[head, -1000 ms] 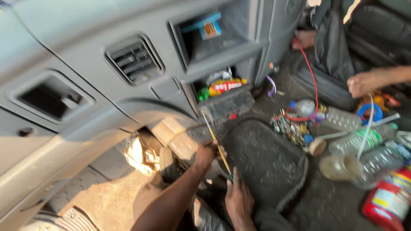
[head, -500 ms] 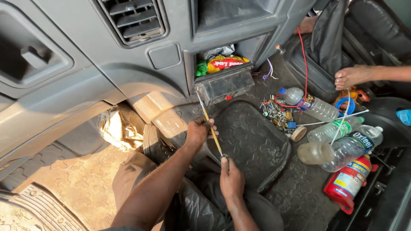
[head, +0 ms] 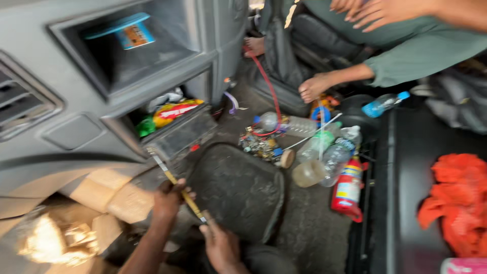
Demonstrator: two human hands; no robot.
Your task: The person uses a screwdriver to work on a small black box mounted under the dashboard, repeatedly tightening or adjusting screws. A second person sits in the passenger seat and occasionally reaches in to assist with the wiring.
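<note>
My left hand grips the middle of a long thin yellowish rod that slants up toward the open lower dashboard compartment. My right hand pinches the rod's lower end, just in front of a dark rubber floor mat. Both hands are low, under the grey dashboard.
Several empty plastic bottles, a small circuit board, a red hose and a red extinguisher lie on the floor. Another person's hand and sleeve reach in at the top right. An orange cloth lies at the right.
The view has swung to the right and nearer the floor, showing more of the other person and the orange cloth. Both hands keep hold of the rod in much the same place.
</note>
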